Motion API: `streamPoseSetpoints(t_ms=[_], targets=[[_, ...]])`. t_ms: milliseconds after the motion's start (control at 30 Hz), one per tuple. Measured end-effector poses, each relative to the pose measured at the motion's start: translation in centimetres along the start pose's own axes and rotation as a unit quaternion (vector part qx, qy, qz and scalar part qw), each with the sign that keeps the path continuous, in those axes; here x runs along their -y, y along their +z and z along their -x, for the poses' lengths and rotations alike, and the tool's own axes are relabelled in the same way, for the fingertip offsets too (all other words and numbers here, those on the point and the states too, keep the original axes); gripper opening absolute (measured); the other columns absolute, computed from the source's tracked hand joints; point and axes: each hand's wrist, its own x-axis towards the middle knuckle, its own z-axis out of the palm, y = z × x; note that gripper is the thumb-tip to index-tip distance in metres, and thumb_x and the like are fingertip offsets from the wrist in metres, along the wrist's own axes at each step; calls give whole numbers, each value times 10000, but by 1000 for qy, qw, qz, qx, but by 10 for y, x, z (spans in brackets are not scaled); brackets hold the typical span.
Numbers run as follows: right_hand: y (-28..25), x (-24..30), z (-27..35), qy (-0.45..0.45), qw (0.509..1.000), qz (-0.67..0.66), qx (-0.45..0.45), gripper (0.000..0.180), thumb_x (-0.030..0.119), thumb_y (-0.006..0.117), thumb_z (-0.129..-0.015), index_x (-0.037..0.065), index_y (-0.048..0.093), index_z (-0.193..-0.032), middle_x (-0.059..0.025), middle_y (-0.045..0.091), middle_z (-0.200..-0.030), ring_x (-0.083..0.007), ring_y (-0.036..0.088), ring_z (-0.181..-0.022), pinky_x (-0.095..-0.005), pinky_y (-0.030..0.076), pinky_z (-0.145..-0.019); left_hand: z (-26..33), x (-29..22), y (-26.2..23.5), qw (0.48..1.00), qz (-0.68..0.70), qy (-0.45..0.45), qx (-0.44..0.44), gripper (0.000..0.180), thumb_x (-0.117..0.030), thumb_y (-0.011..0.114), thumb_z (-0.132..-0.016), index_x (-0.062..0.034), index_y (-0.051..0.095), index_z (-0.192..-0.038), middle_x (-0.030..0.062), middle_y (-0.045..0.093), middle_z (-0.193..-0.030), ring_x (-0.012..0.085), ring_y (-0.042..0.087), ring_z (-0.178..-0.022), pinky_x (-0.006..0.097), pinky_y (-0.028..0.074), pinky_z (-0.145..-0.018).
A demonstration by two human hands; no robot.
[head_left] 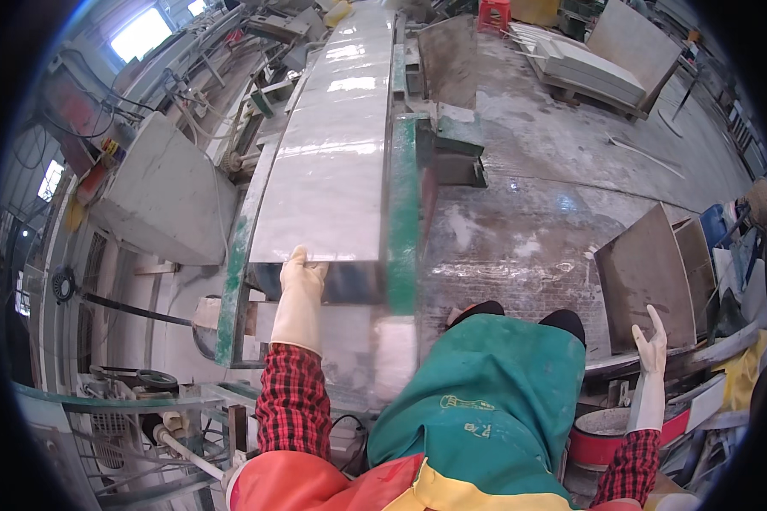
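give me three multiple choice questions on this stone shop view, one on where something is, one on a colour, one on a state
1. Where does the left hand rest?
A. on the near end of the long pale slab
B. on the red bucket
C. on the apron

2. What colour is the apron?
A. blue
B. green
C. white

3. How is the right hand held?
A. closed around a tool
B. flat on the wet floor
C. open, fingers spread, beside the leaning brown boards

Answers: 1 A, the gloved hand lies on the slab's near edge. 2 B, the cloth is plainly green. 3 C, the fingers are spread and hold nothing.
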Motion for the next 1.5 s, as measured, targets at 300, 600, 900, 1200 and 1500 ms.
streamPoseSetpoints(t_ms=[300,600,900,1200,1500], targets=[[-18,-2,29,20,1000,14,-8,608,42,690,-805,-35,471,-1366,-172,510,-1384,-265,453,-1309,-351,318,-1108,-17,-1,-7,1000,6,5,3,283,-224,544,-983,-6,485,-1153,167,561,-1225,369,634,-987,504,587,-831],[-29,-3,44,42,999,21,-24,596,85,686,-815,-25,481,-1364,-176,516,-1381,-266,449,-1318,-354,308,-1114,13,-7,16,1000,8,-1,8,277,-107,526,-975,30,476,-1210,189,544,-1244,345,587,-1101,521,569,-875],[-73,-42,76,78,989,54,-116,540,78,640,-860,-26,478,-1365,-170,512,-1384,-262,451,-1305,-345,308,-1111,28,-26,0,991,-130,0,22,241,-250,604,-948,-14,578,-993,113,632,-955,184,645,-801,270,601,-628],[-138,-90,119,100,913,275,-286,481,289,588,-944,25,517,-1340,-165,517,-1368,-311,463,-1280,-375,327,-1092,108,-14,10,679,-614,396,80,760,-114,688,-835,-42,271,-1466,194,451,-1394,298,499,-1250,392,459,-1013],[-152,-192,140,273,819,474,-174,656,502,475,-957,2,463,-1382,-205,445,-1429,-335,396,-1331,-410,292,-1125,87,-2,91,168,-917,339,129,946,2,698,-727,-168,204,-1516,49,236,-1577,292,259,-1439,363,281,-1165]])
